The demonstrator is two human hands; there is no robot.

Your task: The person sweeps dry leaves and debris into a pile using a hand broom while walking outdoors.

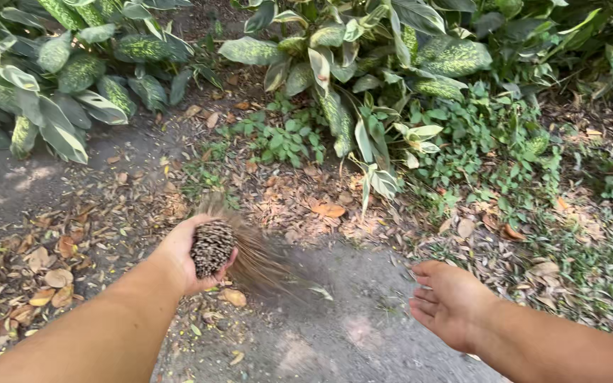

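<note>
on leaf-strewn dirt ground (363,333), leafy plants (391,50)

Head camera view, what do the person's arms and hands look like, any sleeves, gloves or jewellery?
Both forearms are bare up to the frame edge, with no sleeves showing. The left hand and right hand wear no gloves, and no rings, watch or bracelet are visible.

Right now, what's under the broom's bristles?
Under the broom, held in the left hand, lie bare dirt path and dry leaves. The blurred bristles cover the ground directly beneath.
</note>
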